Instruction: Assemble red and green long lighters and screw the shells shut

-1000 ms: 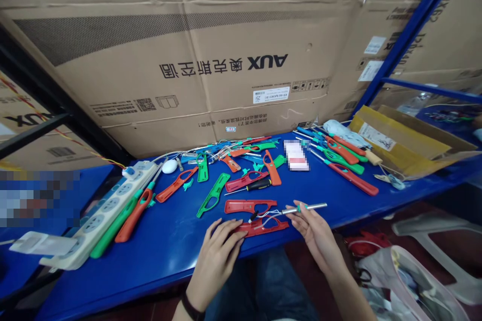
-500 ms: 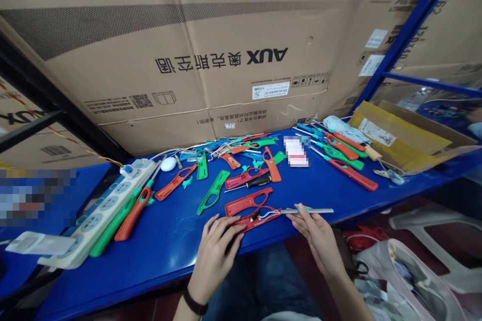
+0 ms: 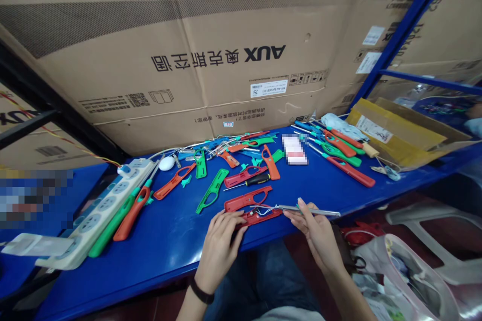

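My left hand [image 3: 225, 234] is closed on the near end of a red lighter shell half [image 3: 263, 217], pressing it at the table's front edge. Thin white wires [image 3: 263, 210] show inside this shell. In my right hand [image 3: 314, 233], pinched between thumb and fingers, is the silver metal tube [image 3: 324, 211] of the lighter, its inner end over the shell's right tip. Just beyond lies another red shell half [image 3: 248, 199]. A black and yellow screwdriver [image 3: 258, 179] rests farther back, beside a third red shell half [image 3: 244, 177].
Green shell half [image 3: 213, 190] and orange shell half [image 3: 175, 182] lie leftward. A white power strip [image 3: 101, 210] has two lighters beside it. Assembled lighters [image 3: 348, 170] and a yellow-brown carton [image 3: 395, 130] stand right. A large cardboard box [image 3: 218, 20] backs the blue table [image 3: 165, 230].
The metal tube has tilted, its outer end now lower and farther right. My right hand has shifted slightly with it. My left hand stays on the red shell half.
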The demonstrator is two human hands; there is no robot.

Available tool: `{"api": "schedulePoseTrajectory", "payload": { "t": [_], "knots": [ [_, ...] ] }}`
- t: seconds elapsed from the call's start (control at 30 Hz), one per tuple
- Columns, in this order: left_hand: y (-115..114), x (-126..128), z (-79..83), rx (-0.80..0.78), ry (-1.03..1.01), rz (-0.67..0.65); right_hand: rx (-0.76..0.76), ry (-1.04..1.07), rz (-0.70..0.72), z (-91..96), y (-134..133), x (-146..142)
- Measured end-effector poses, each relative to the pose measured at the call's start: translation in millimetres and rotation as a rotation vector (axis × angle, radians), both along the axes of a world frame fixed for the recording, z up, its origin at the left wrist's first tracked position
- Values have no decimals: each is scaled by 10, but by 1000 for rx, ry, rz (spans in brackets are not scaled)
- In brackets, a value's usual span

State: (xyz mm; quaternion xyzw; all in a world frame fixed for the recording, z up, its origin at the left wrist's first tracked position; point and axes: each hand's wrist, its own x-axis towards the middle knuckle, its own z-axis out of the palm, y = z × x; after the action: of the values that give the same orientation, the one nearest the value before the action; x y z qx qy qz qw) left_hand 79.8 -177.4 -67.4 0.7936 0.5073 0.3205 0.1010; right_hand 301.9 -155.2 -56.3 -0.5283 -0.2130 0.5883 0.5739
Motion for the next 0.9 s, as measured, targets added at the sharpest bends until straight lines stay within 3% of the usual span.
{"api": "schedulePoseTrajectory", "payload": {
  "t": [0.27, 0.6, 0.9],
  "knots": [
    [-7, 8, -18, 7, 10, 11, -23, 84, -57, 24, -25, -41],
    [-7, 16, -15, -6, -11, 29, -74, 109, -76, -111, -37, -88],
    [-9, 17, -45, 23, 26, 29, -103, 153, -104, -36, -43, -126]
  ]
}}
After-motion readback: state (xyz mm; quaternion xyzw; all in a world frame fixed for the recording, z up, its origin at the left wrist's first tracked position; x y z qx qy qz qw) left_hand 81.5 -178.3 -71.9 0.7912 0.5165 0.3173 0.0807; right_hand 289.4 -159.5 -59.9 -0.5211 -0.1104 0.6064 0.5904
